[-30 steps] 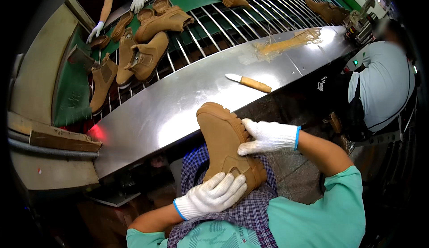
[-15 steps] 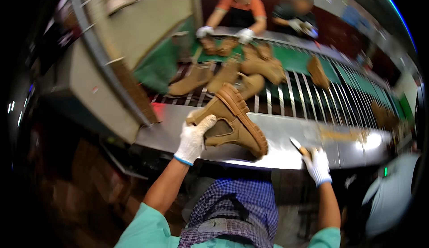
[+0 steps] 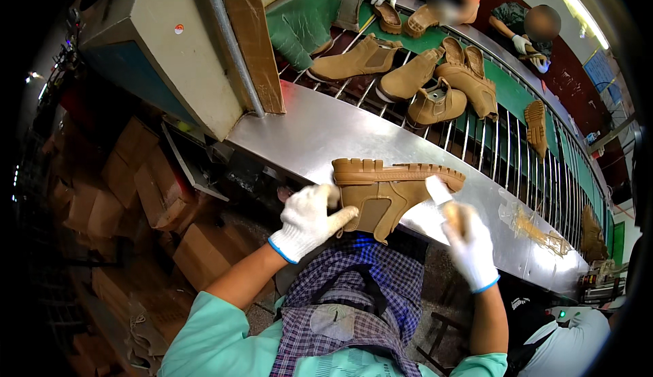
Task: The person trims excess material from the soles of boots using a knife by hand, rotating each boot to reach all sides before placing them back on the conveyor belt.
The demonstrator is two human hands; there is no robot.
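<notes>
In front of me a tan ankle boot (image 3: 401, 197) is turned sole up, its toe to the right, over the near edge of the metal bench. My left hand (image 3: 307, 219), in a white knit glove, grips its heel end, thumb against the upper. My right hand (image 3: 471, 248), gloved alike, is closed round the wooden handle of a knife (image 3: 439, 191). Its pale blade is beside the front of the boot, close to the sole edge; whether it touches is unclear.
The steel bench top (image 3: 320, 129) borders a rod conveyor (image 3: 476, 149) carrying several tan boots (image 3: 439, 101). A metal cabinet (image 3: 183, 44) stands left, above cardboard boxes (image 3: 218, 251). Two gloved co-workers handle footwear across the line. Another person's pale sleeve (image 3: 571, 339) shows at lower right.
The boot has turned from tilted to nearly level, sole up. My right hand has brought the knife up and left to the boot. The view has swung, shifting the bench and conveyor.
</notes>
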